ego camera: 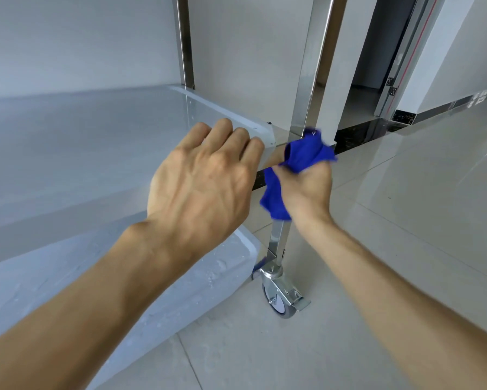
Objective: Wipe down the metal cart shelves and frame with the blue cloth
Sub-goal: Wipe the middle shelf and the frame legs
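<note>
The metal cart's middle shelf (pixel 82 142) fills the left of the head view, covered in pale film. My left hand (pixel 203 187) rests on its near right edge, fingers curled over the rim, holding the shelf. My right hand (pixel 307 190) is shut on the bunched blue cloth (pixel 304 153) and presses it against the shiny corner post (pixel 312 66) where the shelf meets it. Part of the cloth hangs below my fist. The lower shelf (pixel 180 291) shows beneath, also film-covered.
A locking caster wheel (pixel 279 299) stands at the foot of the post on grey floor tiles (pixel 391 235). A second post (pixel 184 40) rises at the back. A dark doorway (pixel 377 52) opens behind, right of a white wall.
</note>
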### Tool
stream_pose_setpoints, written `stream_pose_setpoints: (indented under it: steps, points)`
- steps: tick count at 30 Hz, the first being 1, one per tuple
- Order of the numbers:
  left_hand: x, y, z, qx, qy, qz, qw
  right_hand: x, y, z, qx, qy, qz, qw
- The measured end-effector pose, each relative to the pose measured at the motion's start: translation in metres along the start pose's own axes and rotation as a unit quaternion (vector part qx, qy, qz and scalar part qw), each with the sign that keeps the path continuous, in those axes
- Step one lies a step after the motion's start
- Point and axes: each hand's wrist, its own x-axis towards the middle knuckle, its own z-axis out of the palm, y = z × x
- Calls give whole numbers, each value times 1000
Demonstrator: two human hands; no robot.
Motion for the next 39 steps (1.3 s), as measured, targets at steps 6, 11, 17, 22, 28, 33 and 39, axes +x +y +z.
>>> stream_pose_setpoints:
  steps: [6,11,17,22,28,33,39]
  points:
    - [0,0,2,9,8,12,1000,-31,34,5,-30,45,-26,998]
    - [-2,0,2,13,8,19,1000,-74,108,-16,-80,-73,158,981]
    - [-2,0,1,9,5,25,1000,-55,73,-19,-58,-74,126,987]
    - [-2,0,2,7,21,23,999,2,-5,1,-7,22,-20,1000]
    - [-1,0,3,34,32,31,998,-36,42,-2,-32,-7,7,999]
    - [-2,0,2,35,-8,33,999,-63,92,-25,-93,-148,195,965]
    - [-14,-4,-16,-161,40,95,981,-65,68,-46,-126,-160,223,953]
